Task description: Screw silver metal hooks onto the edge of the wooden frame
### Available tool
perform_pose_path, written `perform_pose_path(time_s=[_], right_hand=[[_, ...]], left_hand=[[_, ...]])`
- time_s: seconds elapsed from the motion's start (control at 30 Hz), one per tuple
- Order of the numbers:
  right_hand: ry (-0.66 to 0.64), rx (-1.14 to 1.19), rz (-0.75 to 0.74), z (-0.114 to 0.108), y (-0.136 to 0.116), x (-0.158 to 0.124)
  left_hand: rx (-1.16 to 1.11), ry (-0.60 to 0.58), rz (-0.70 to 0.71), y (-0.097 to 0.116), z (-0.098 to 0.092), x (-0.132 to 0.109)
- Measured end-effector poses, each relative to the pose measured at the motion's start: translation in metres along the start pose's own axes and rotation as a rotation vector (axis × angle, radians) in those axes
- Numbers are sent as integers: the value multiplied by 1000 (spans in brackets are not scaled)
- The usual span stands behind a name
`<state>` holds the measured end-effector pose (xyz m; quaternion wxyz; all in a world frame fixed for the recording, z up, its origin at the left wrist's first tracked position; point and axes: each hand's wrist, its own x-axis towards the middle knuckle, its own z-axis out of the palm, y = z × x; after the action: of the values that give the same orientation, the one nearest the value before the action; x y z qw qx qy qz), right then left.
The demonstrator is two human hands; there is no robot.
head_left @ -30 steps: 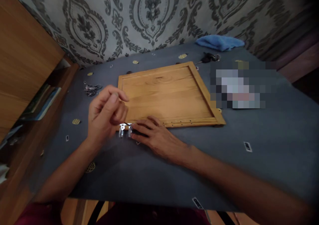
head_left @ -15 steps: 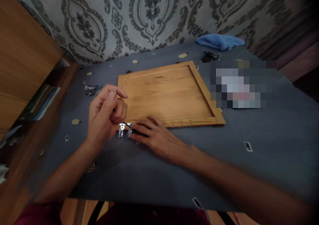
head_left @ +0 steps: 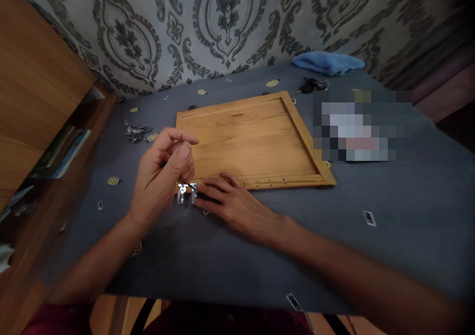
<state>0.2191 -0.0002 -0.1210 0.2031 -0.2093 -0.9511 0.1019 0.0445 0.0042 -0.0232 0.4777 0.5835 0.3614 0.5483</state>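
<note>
A wooden framed panel [head_left: 245, 137] lies flat on the cloth-covered table. At its near left edge sits a silver metal bracket [head_left: 182, 190] with two prongs hanging over the edge. My left hand [head_left: 163, 171] is closed above this corner around what looks like a screwdriver [head_left: 188, 183]. Only its thin dark shaft shows, slanting down to the bracket; the handle is hidden in my fingers. My right hand [head_left: 237, 204] rests palm down along the near edge, fingers stretched out. Its fingertips touch the bracket beside the shaft's tip.
A tangle of small metal pieces [head_left: 137, 133] lies left of the panel. At the back right are a bunch of keys [head_left: 313, 85] and a blue cloth [head_left: 328, 63]. A blurred patch covers something at the right. A wooden cabinet [head_left: 40, 77] borders the left side.
My left hand has turned and shifted slightly to the right, its thumb now higher, with the dark shaft still at the bracket. The right hand and panel stay in place.
</note>
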Motion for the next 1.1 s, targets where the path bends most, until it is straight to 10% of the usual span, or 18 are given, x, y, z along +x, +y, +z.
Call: perform_pose_path(time_s=[0.33,0.7,1.1], right_hand=[[-12,22,2,1,0,0],[-4,2,1,2,0,0],[8,-2,12,1,0,0]], left_hand=[[39,-369,2,-3,-11,-6],[239,-481,-54,6,-38,-4],[676,-132,55,14,-24,-22]])
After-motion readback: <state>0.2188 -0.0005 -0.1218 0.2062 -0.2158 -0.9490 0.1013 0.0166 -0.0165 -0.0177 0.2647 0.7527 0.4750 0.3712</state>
